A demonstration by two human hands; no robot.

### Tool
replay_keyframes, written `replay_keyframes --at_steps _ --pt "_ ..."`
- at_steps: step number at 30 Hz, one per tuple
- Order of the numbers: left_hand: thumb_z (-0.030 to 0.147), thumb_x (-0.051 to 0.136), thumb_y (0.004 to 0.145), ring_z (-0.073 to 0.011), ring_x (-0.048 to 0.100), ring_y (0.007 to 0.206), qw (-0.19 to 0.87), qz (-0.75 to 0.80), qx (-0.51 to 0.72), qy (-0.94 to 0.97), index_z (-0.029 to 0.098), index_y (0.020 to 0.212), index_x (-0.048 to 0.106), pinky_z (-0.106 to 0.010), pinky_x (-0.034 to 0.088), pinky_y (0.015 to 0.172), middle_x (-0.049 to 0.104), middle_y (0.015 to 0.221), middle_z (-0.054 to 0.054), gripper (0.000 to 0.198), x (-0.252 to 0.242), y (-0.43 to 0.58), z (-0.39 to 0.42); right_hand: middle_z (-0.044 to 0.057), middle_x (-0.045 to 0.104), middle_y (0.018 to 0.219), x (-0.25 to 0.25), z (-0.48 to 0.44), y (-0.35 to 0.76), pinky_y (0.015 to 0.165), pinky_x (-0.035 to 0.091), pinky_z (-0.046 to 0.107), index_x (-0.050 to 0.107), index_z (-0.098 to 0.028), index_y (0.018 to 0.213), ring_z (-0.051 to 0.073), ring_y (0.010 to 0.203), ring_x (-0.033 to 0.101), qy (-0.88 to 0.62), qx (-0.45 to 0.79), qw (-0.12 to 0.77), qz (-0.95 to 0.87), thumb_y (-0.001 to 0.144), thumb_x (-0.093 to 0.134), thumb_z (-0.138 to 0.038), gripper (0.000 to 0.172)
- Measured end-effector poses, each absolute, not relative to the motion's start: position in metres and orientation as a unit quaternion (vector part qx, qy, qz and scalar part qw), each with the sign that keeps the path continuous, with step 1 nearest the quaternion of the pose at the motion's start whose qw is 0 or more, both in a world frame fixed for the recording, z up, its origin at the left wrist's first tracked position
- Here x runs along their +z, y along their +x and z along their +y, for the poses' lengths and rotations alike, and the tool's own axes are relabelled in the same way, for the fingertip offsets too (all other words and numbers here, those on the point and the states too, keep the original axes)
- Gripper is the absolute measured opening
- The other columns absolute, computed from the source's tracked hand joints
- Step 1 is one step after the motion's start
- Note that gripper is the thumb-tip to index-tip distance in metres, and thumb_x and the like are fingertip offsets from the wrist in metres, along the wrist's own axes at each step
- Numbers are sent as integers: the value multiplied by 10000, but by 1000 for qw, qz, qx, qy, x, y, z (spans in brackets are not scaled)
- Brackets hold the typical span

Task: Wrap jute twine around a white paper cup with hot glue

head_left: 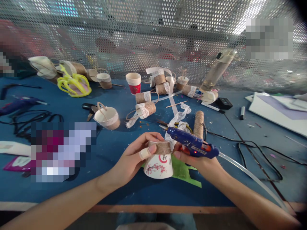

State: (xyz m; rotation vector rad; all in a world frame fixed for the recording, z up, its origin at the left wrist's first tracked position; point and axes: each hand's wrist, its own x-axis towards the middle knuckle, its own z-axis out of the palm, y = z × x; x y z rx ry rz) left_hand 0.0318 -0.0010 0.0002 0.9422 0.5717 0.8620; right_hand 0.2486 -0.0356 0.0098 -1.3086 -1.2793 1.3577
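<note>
My left hand, with a bandage on the thumb, grips a white paper cup printed with red blossoms. The cup is upside down, with brown twine wound round its upper part. My right hand holds a blue glue gun whose tip points left above the cup, and its fingers also touch the cup's right side near the twine. White lace runs behind the cup. A green piece lies under and beside it.
A twine roll stands behind the glue gun. Several twine-wrapped cups and a red-and-white cup are farther back. Black cable and white sheets are at right; a yellow crown-like piece and another glue gun are at left.
</note>
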Motion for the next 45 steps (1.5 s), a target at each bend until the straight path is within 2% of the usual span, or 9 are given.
replay_keyframes --at_steps 16,32,36,39,45 --pt "226 629 905 -197 558 989 768 242 395 443 226 928 674 -276 462 806 534 1131 -40 50 -5 30 -2 -19 678 772 10 -37 248 676 554 279 664 -213 794 139 699 631 -539 540 414 -497 753 794 -269 148" --pt "233 652 890 -187 539 992 753 234 403 464 220 925 685 -273 431 840 539 1081 -41 50 -6 30 -3 -29 663 752 12 -38 249 682 549 273 661 -213 794 131 695 628 -531 542 411 -505 776 773 -227 115" --pt "239 659 884 -207 539 1028 750 234 404 469 216 930 688 -291 432 874 539 1077 -48 59 -5 30 -3 -31 669 759 11 -38 250 687 549 277 658 -216 806 133 692 634 -532 540 410 -508 777 772 -228 118" --pt "242 654 885 -193 545 983 752 235 401 467 218 922 689 -273 439 833 547 1077 -48 56 -5 31 -3 -24 682 780 10 -38 249 666 550 273 656 -220 808 137 693 641 -531 537 402 -518 775 778 -255 131" --pt "348 553 948 -186 572 957 782 279 345 437 229 1013 674 -267 446 804 574 1146 -40 182 -4 32 -2 -28 680 807 5 -36 248 713 569 287 640 -240 822 147 741 652 -518 538 420 -515 762 798 -304 181"
